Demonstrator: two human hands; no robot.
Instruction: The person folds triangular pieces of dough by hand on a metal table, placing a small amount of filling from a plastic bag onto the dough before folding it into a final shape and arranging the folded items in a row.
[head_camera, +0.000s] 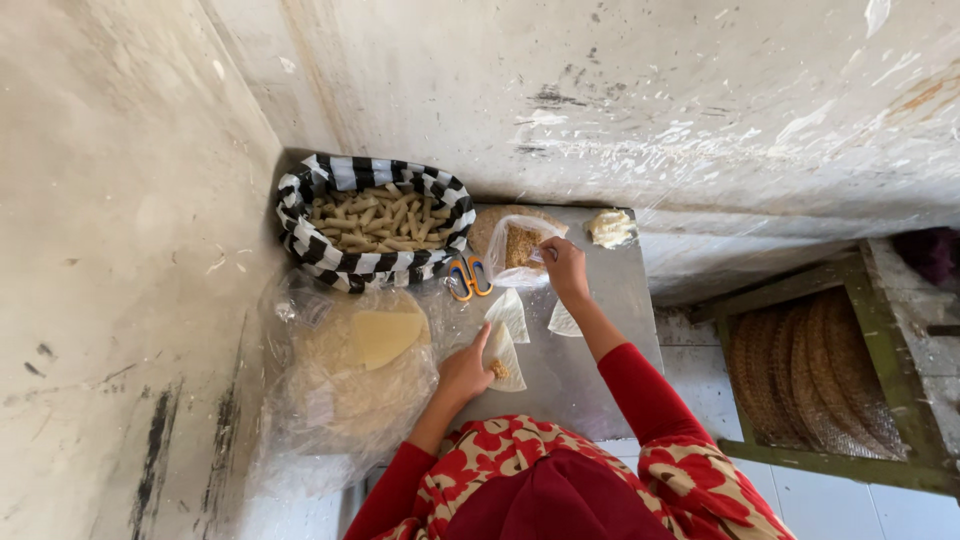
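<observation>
Left hand (464, 372) sits closest, fingers pressing flat on a pale triangular pastry wrapper (504, 358) with a dab of filling, on the grey metal worktop (560, 385). Beyond that wrapper, right hand (565, 268) is pinched shut, reaching into a clear plastic bag of brown filling (520, 246)

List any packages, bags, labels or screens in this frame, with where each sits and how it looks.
Striped bag: back left corner, black and white, open, full of pale rolled sticks.
Clear bag of filling: back of the metal table, right hand at its mouth.
Plastic bag of wrappers: left, crumpled, transparent.
No labels or screens visible.
</observation>
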